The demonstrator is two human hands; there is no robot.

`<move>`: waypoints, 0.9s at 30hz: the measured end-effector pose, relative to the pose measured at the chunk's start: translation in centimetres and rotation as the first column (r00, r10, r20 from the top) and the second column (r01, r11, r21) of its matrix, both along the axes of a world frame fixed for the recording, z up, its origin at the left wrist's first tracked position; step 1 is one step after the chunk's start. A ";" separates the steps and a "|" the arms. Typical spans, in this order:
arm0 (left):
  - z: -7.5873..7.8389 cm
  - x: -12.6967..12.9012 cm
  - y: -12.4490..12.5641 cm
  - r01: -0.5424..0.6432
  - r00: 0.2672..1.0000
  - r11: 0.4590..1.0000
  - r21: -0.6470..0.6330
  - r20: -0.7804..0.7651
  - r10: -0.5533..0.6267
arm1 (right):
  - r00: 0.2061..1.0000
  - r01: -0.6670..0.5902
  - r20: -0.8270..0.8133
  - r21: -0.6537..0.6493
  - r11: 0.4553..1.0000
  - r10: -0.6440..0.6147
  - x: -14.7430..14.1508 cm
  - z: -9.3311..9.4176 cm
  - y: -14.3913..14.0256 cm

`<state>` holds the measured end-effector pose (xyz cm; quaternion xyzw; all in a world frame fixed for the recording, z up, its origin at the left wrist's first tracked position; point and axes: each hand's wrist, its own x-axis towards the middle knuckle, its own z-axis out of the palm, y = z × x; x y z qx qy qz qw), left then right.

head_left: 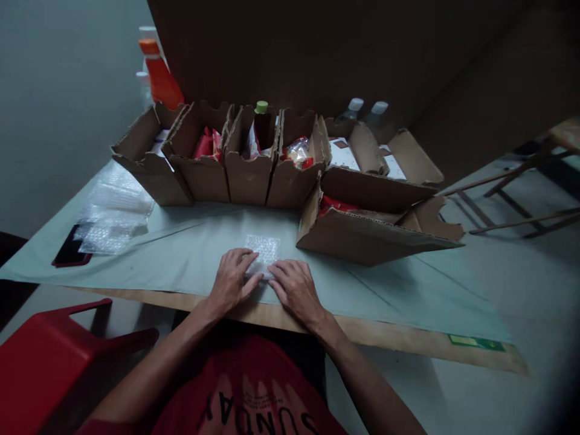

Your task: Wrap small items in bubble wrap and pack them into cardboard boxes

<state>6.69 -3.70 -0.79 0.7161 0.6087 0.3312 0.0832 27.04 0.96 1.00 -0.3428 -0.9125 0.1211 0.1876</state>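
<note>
A small piece of bubble wrap [264,249] lies flat on the pale green sheet [181,254] covering the table. My left hand [232,279] rests palm down on its near left corner, fingers spread over the wrap. My right hand [295,288] lies palm down at its near right edge, fingertips touching the wrap. Both hands press on it rather than grip it.
A row of open cardboard boxes [249,163] with red and clear packets stands behind. A larger open box [362,232] sits right of the hands. Bubble wrap sheets [113,217] and a dark phone [70,249] lie left. A red chair [49,356] is near left; an orange bottle [161,75] at the back.
</note>
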 end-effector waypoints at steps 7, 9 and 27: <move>0.4 -0.3 -1.8 0.081 0.997 0.993 -0.085 0.013 -0.080 | 0.997 0.053 -0.053 -0.134 0.990 -0.061 1.1 0.5 -0.6; 0.4 -0.2 -1.2 0.024 0.997 0.993 -0.117 -0.068 -0.032 | 0.996 0.076 -0.046 -0.049 0.996 -0.079 1.1 0.7 -0.8; 4.0 1.7 -2.9 0.060 0.413 0.863 -0.502 0.799 0.436 | 0.959 -0.042 -0.273 -0.401 0.915 -0.076 0.7 1.4 -1.0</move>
